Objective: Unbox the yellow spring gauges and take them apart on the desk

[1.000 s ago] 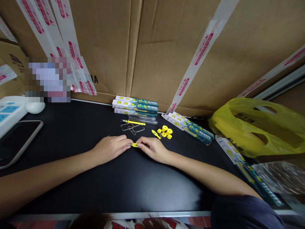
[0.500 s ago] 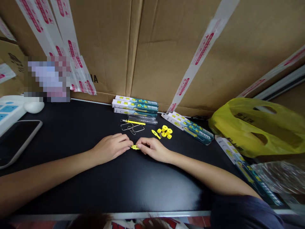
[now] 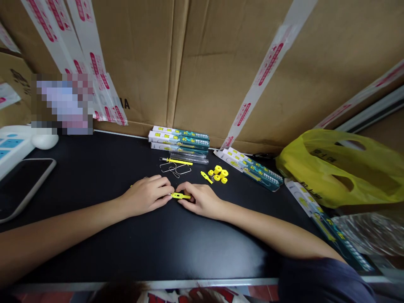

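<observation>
My left hand [image 3: 148, 194] is closed, with its fingertips pinching the left end of a small slotted yellow plastic piece [image 3: 179, 195]. A bit of metal shows at that end, too small to make out. My right hand [image 3: 205, 198] curls around the piece's right part, thumb below and forefinger above, parted so that the piece shows between them. Behind the hands lie bent metal wire hooks [image 3: 175, 169] and a yellow rod [image 3: 181, 162] with a metal hook end. To their right are a similar slotted yellow piece [image 3: 206, 177], several yellow caps [image 3: 218, 170] and a thin spring [image 3: 213, 178].
Clear plastic tubes [image 3: 198, 160] lie before stacked narrow boxes [image 3: 179, 139]. More boxes [image 3: 252, 168] and another box [image 3: 328, 227] lie rightward, near a yellow plastic bag [image 3: 334, 168]. A phone [image 3: 25, 185] and power strip [image 3: 15, 145] are leftward. Cardboard [image 3: 214, 75] stands behind the table.
My right thumb and forefinger have parted from their pinch, uncovering more of the yellow piece. My left hand has shifted slightly left and keeps its pinch.
</observation>
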A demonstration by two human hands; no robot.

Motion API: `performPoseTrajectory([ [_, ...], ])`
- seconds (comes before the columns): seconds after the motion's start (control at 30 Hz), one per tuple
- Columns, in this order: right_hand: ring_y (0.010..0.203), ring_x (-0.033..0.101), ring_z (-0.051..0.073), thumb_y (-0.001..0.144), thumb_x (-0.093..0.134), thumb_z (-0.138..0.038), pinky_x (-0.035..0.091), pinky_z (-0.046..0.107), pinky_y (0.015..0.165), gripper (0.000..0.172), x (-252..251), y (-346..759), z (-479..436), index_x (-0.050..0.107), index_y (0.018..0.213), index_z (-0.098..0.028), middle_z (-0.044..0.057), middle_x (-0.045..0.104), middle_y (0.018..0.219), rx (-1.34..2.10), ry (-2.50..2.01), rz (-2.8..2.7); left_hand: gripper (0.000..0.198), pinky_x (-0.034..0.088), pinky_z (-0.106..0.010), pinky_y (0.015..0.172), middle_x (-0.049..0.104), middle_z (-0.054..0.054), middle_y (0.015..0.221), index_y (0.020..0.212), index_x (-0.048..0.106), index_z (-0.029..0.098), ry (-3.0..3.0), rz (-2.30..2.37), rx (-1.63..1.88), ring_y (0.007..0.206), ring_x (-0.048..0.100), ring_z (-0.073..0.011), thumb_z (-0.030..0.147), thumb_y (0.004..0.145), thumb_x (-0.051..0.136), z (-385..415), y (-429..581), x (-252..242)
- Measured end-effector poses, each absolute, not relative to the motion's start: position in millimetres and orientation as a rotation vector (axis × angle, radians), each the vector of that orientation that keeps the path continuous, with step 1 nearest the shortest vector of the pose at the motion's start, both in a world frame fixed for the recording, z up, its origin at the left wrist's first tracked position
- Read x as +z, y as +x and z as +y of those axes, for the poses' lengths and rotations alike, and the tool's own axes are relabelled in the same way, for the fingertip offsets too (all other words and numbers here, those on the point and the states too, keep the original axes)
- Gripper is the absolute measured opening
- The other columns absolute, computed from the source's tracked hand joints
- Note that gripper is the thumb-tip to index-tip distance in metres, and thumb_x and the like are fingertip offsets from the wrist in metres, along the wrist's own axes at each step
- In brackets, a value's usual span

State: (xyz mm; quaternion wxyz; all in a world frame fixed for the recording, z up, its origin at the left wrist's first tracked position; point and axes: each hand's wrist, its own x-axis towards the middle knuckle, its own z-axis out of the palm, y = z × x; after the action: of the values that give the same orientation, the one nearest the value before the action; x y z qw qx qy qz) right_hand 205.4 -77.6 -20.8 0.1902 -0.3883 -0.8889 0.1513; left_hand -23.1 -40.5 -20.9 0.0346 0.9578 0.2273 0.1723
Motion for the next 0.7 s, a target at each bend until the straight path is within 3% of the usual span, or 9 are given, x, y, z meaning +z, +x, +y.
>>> performPoseTrajectory([
  [0.33, 0.074, 0.061, 0.014, 0.094, 0.044, -0.033, 0.04, 0.022, 0.064, 0.016, -25.2, 205.3, -76.8, 0.054, 0.098, -0.02, 0.004, 0.066, 0.085, 0.31, -1.046, -2.559, 0.02, 0.04, -0.025, 0.07, 0.058, -0.002, 0.095, 0.096, 0.061, 0.022, 2.971, 0.688, 0.532, 0.083, 0.052, -0.0144, 0.028, 0.094, 0.043, -39.6, -23.8, -23.1],
  [0.7, 0.075, 0.061, 0.014, 0.095, 0.042, -0.034, 0.039, 0.022, 0.065, 0.02, -25.7, 205.7, -76.7, 0.055, 0.097, -0.019, 0.004, 0.066, 0.085, 0.259, -1.058, -2.606, 0.019, 0.04, -0.026, 0.071, 0.059, -0.001, 0.095, 0.095, 0.061, 0.021, 2.967, 0.698, 0.522, 0.083, 0.053, -0.0148, 0.029, 0.094, 0.043, -39.4, -23.4, -24.6],
])
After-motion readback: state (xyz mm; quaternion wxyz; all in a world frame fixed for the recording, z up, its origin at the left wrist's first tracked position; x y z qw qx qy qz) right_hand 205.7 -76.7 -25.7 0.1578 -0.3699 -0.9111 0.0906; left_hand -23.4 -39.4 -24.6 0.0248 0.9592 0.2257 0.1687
